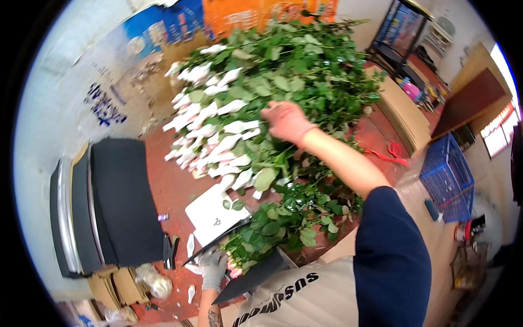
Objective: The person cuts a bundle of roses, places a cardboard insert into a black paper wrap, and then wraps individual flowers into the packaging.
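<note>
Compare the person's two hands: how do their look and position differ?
The right hand wears a pinkish glove; the left hand a pale grey one. The right hand is at the heaped leafy stems; the left hand is nearer the body, beside pink blooms. Both wear gloves.

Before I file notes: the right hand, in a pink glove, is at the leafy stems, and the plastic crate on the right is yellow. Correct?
No: the head view shows the plastic crate is blue, not yellow. The pink-gloved right hand is at the leafy stems.

Blue plastic crate (437, 177), orange wall panel (234, 17), brown board (471, 103), possibly a fan (445, 25), blurred
</note>
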{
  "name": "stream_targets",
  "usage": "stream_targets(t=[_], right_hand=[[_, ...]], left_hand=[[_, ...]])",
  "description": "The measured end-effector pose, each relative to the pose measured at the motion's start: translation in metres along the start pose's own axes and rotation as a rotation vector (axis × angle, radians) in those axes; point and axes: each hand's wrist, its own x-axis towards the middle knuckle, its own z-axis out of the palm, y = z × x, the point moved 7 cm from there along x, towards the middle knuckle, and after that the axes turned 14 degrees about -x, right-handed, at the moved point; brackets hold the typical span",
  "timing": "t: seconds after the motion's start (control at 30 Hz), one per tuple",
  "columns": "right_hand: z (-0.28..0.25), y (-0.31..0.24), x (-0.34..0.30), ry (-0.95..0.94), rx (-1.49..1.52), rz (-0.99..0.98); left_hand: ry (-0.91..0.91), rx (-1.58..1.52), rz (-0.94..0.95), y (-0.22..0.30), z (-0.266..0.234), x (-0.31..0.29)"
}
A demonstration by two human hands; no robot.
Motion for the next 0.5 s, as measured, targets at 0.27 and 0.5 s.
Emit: stream_targets(t=[0.27, 0.5], right_hand=[[-0.046, 0.036, -0.019, 0.187, 0.084, 0.136], [-0.056, 0.054, -0.030, 0.481, 0.176, 0.148]], left_hand=[[0.009, -0.018, 0.004, 0.007, -0.004, 0.002], [0.001, -0.028, 0.014, 0.000, -0.002, 0.002]])
